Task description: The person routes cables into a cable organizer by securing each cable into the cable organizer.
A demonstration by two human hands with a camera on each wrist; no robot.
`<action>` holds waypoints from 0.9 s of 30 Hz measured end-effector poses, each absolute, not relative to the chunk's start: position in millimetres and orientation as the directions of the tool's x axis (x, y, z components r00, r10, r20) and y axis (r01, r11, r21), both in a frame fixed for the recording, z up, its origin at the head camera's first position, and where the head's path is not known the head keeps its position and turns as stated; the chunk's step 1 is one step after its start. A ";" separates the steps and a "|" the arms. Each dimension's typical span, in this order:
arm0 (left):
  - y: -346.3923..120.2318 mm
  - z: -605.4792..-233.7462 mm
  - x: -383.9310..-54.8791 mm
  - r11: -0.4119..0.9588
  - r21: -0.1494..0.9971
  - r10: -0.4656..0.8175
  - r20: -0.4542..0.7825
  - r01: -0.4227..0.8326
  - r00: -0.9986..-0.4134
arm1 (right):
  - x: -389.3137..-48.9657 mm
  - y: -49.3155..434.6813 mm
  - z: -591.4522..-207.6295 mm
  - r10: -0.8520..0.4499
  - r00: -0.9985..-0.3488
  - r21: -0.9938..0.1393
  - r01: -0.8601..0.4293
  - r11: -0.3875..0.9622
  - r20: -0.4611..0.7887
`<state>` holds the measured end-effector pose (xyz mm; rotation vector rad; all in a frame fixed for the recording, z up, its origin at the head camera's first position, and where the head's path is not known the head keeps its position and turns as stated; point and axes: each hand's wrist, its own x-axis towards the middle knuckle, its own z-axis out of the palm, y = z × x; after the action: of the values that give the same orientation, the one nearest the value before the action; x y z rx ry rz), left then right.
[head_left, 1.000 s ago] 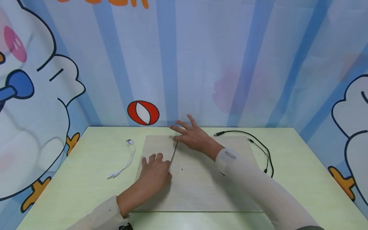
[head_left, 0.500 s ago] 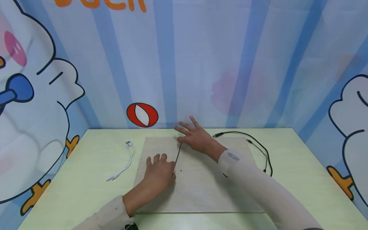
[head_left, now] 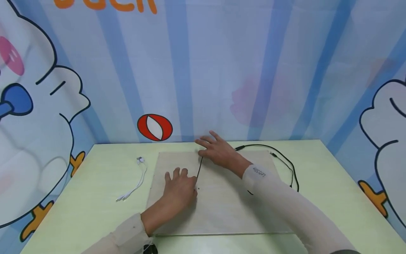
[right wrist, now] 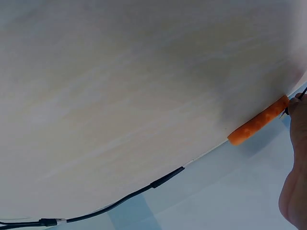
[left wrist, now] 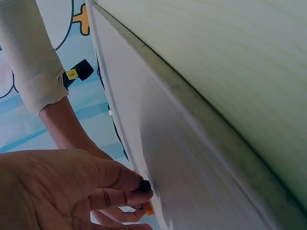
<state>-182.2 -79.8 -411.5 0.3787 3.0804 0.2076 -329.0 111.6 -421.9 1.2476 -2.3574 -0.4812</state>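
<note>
A thin dark cable point(head_left: 200, 168) runs nearly straight between my two hands above the light board point(head_left: 228, 215). My left hand point(head_left: 179, 188) pinches its near end; in the left wrist view a small black end piece point(left wrist: 145, 186) shows between thumb and index finger. My right hand point(head_left: 220, 152) pinches the far end between thumb and index finger, its other fingers spread. Only part of that hand shows at the edge of the right wrist view, with a bit of dark cable point(right wrist: 303, 92) at the fingertips. What kind of plugs the cable has cannot be made out.
A white cable point(head_left: 141, 180) with several plugs lies left of the board. At the right lie a thick black cable point(head_left: 290, 164) and a thinner black cable point(head_left: 283, 161). A short dark piece point(head_left: 250, 192) shows beside the right forearm. Behind the table point(head_left: 104, 183) hangs a printed cloth point(head_left: 215, 70).
Both hands have shifted slightly to the right with the dark cable still between them. The head view has tilted and turned a little. The white and black cables lie as before.
</note>
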 end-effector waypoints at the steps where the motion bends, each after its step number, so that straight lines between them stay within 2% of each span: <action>1: -79.3 -412.0 -182.4 0.962 0.139 0.241 -0.018 0.237 -0.970 | -329.4 111.0 -422.2 -0.841 -0.498 0.484 -0.695 0.532 0.211; 6: -77.0 -414.0 -184.3 0.961 0.144 0.241 -0.021 0.236 -0.970 | -330.9 109.8 -424.8 -0.833 -0.515 0.447 -0.708 0.547 0.204; 11: -74.8 -415.4 -186.2 0.959 0.144 0.248 -0.007 0.244 -0.969 | -330.4 110.9 -424.3 -0.819 -0.535 0.459 -0.687 0.564 0.207; 19: -66.6 -415.4 -193.6 0.952 0.135 0.277 0.006 0.275 -0.961 | -334.2 112.8 -424.3 -0.810 -0.532 0.424 -0.693 0.583 0.245; 27: -58.7 -410.6 -196.5 0.949 0.133 0.287 0.002 0.285 -0.958 | -333.1 114.2 -421.3 -0.782 -0.581 0.413 -0.670 0.617 0.226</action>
<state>-196.5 -58.7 -410.6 0.4521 3.0846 0.2070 -333.1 114.2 -421.3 1.1579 -2.4584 -0.3999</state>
